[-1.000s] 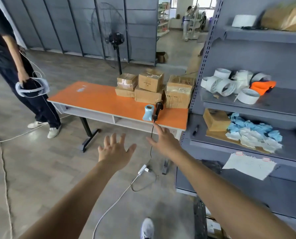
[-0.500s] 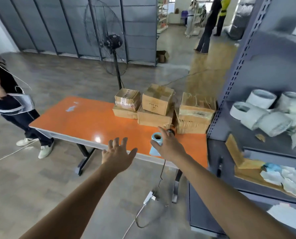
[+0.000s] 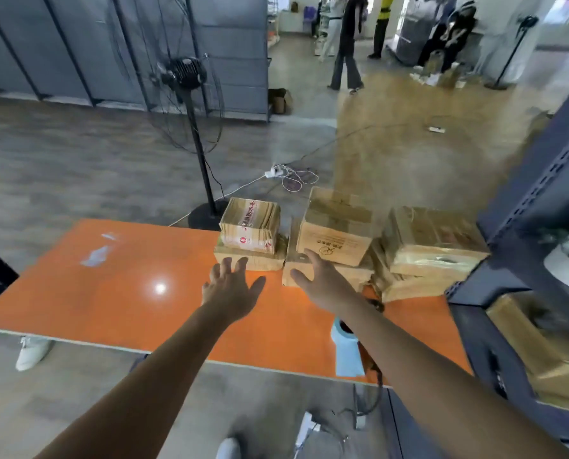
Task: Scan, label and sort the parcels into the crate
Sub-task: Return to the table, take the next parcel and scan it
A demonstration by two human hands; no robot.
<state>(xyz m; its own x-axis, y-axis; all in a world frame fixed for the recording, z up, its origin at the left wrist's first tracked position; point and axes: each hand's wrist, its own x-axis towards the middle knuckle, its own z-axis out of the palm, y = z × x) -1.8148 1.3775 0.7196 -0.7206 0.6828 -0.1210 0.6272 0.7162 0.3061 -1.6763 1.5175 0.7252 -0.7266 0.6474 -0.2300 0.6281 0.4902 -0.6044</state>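
- nearest, back behind both wrists, a pale blue stand (image 3: 346, 349) sits at the near edge of the orange table (image 3: 110, 293), partly under the right forearm. a dark object beside it is mostly hidden, so i cannot tell whether it is the scanner. parked there, it would be an easy reach for the right side.
- the left hand (image 3: 231, 289) hovers over the table top, fingers (image 3: 240, 265) straight and spread wide, holding nothing. it looks opened to meet the side of a box.
- the right hand (image 3: 322, 279) is just to the right of those fingers, also flat, splayed and empty, its thumb pointing toward the left hand. the pair seem set to clamp a parcel between them.
- right at the left fingertips lies the flat parcel (image 3: 259, 263), with the taped parcel (image 3: 250, 228) stacked on it. i cannot tell whether the tips touch the card.
- at the right fingertips is the lower box (image 3: 359, 274), carrying the printed box (image 3: 337, 233).
- to the right of those fingers the bundled stack (image 3: 432, 240) sits close against the shelf rack (image 3: 524, 226).
- the piles crowd the far edge, probably to leave bare orange under the palms for scanning and labelling.
- no crate shows, so by my reading sorting has not started.
- far beyond the fingertips, a standing fan (image 3: 183, 74) and a power strip (image 3: 274, 172) are on the floor.
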